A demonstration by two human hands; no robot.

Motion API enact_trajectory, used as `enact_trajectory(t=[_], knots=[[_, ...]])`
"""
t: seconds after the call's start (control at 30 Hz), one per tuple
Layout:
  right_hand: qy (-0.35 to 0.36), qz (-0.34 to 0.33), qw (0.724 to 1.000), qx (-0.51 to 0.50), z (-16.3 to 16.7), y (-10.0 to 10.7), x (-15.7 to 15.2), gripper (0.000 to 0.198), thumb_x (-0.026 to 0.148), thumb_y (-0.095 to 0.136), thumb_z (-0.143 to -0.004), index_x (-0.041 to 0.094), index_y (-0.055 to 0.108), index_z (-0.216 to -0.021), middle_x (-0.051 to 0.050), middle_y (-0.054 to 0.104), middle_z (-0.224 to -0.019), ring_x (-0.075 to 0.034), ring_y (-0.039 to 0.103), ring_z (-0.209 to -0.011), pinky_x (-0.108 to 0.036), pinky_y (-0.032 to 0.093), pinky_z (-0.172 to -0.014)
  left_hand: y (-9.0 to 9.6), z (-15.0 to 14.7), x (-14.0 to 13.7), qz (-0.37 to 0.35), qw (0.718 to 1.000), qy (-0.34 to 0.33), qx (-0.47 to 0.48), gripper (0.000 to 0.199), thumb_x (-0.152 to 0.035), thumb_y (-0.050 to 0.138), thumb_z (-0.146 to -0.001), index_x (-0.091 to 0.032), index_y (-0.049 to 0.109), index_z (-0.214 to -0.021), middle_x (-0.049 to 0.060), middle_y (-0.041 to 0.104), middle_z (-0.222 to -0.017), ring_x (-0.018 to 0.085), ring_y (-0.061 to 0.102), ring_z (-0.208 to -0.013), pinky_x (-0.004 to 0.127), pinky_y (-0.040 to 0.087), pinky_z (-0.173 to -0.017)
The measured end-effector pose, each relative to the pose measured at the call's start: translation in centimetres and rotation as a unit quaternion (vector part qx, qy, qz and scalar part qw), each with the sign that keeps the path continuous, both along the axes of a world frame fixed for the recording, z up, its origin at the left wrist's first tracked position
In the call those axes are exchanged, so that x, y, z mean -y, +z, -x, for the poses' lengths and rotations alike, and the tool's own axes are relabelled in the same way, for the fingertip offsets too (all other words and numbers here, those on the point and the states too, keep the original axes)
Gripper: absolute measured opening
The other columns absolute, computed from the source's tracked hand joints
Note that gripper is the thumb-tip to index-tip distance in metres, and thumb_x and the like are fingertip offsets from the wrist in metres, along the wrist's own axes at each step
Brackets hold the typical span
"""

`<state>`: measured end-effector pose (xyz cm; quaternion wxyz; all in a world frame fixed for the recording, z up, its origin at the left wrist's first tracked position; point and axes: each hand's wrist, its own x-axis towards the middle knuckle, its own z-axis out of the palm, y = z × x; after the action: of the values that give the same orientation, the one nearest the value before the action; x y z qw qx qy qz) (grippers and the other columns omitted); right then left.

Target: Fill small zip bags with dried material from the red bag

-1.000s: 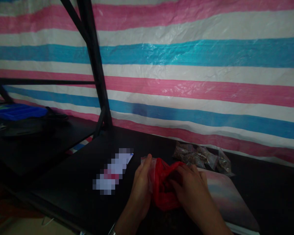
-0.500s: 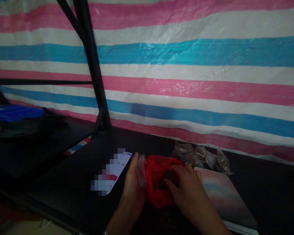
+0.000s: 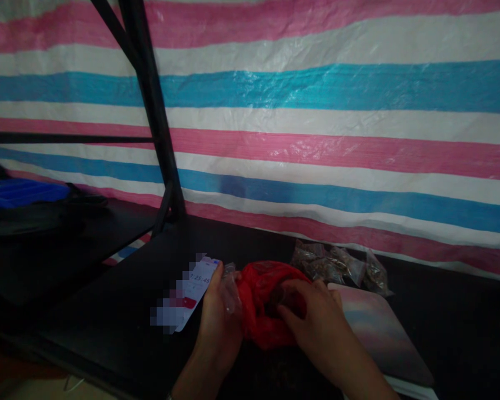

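Observation:
A small clear plastic bag (image 3: 232, 297) is in my left hand (image 3: 216, 325), held upright against the side of a red plastic bag (image 3: 254, 303). The red bag lies open on the black table, with dark contents inside that are too dim to name. My right hand (image 3: 323, 328) reaches over its rim from the right. The thumb and curled fingers of that hand come together at the dark contents, and what lies between them is hard to make out.
A phone (image 3: 198, 286) showing a timer lies left of my left hand. Several filled clear bags (image 3: 316, 261) sit at the back, beside a flat, shiny-topped object (image 3: 379, 328). Black frame posts (image 3: 156, 111) and a blue tray (image 3: 25, 191) are on the left; a striped sheet (image 3: 316, 122) hangs behind.
The view has shifted slightly. The clear bag, still in my left hand, and the red bag appear a little further left. My right hand stays in the red bag's mouth.

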<state>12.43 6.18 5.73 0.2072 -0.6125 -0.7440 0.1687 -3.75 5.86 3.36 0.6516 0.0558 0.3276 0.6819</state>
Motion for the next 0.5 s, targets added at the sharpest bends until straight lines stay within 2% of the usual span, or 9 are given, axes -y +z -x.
enact_trajectory(t=[0.13, 0.27, 0.4, 0.5], knots=[[0.012, -0.004, 1.0, -0.005, 0.1, -0.3, 0.1, 0.028, 0.016, 0.068, -0.089, 0.027, 0.078, -0.113, -0.006, 0.078, -0.114, -0.031, 0.061, -0.114, -0.044, 0.038, -0.101, 0.6, 0.0, 0.0, 0.011, 1.0, 0.007, 0.005, 0.036, -0.04, 0.05, -0.103, -0.022, 0.065, -0.075, 0.001, 0.07, -0.065, 0.021, 0.077, -0.071, 0.036, 0.065, -0.078], [0.007, 0.005, 1.0, 0.017, -1.0, 0.5, 0.1, 0.031, 0.017, 0.068, -0.091, 0.028, 0.078, -0.118, -0.007, 0.077, -0.119, -0.031, 0.061, -0.117, -0.047, 0.037, -0.106, 1.6, -0.2, 0.3, 0.016, 1.0, 0.008, -0.011, 0.039, -0.041, 0.047, -0.104, -0.022, 0.066, -0.075, 0.003, 0.072, -0.065, 0.022, 0.078, -0.073, 0.036, 0.066, -0.079], [0.039, 0.016, 0.998, 0.042, -1.8, 0.7, 0.4, 0.038, 0.013, 0.068, -0.088, 0.032, 0.079, -0.119, -0.004, 0.076, -0.126, -0.032, 0.056, -0.126, -0.049, 0.034, -0.111, 1.2, 0.2, 0.6, -0.006, 0.998, 0.022, -0.061, 0.028, -0.043, 0.067, -0.092, -0.021, 0.067, -0.074, 0.004, 0.075, -0.07, 0.025, 0.08, -0.08, 0.037, 0.066, -0.08], [0.072, 0.003, 0.997, 0.032, -1.4, 0.0, 0.7, 0.041, 0.011, 0.064, -0.087, 0.033, 0.078, -0.12, -0.002, 0.075, -0.129, -0.032, 0.055, -0.127, -0.05, 0.032, -0.112, 0.5, 0.8, 1.0, -0.011, 0.996, 0.035, -0.086, 0.019, -0.039, 0.08, -0.083, -0.023, 0.071, -0.084, 0.002, 0.077, -0.073, 0.027, 0.081, -0.086, 0.037, 0.066, -0.082]])
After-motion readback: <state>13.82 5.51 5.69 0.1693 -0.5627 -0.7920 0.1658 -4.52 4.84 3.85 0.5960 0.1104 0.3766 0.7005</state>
